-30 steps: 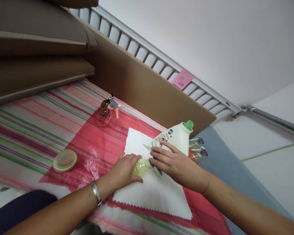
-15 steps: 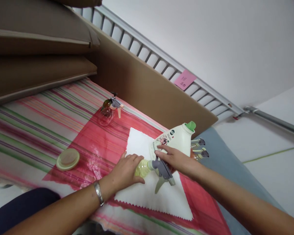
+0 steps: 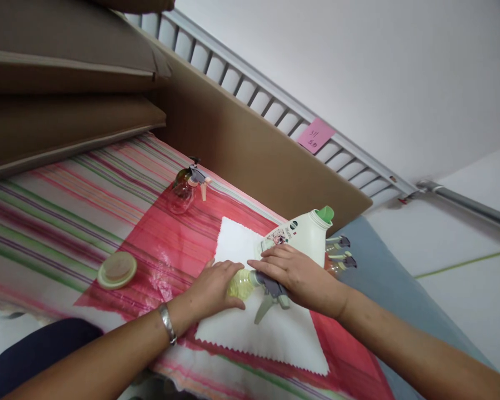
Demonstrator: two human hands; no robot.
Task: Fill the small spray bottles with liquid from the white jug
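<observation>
The left hand [image 3: 210, 288] is closing its grip around the yellow body of a small spray bottle [image 3: 240, 284], which is lying on its side on a white cloth [image 3: 254, 328] near the middle of the counter [image 3: 45, 233]. The bottle's long axis is running roughly from 9 o'clock to 3 o'clock, body toward the left hand and neck toward the right. At the neck, the right hand [image 3: 295, 275] is wrapping its fingers over the grey trigger head [image 3: 273, 289], with the pale trigger lever poking out toward 7 o'clock below the palm. So each hand is sitting on its own end of the bottle, the two grips almost touching at the neck, and the head is lying straight at 3 o'clock from the left grip. Around them, a round lid [image 3: 117, 269] is resting at 9 o'clock, well apart, and another spray bottle [image 3: 185, 189] is standing at 11 o'clock. A white jug [image 3: 304, 236] with a green cap is standing just behind the right hand at 1 o'clock, with more trigger heads [image 3: 339, 253] showing beside it.
</observation>
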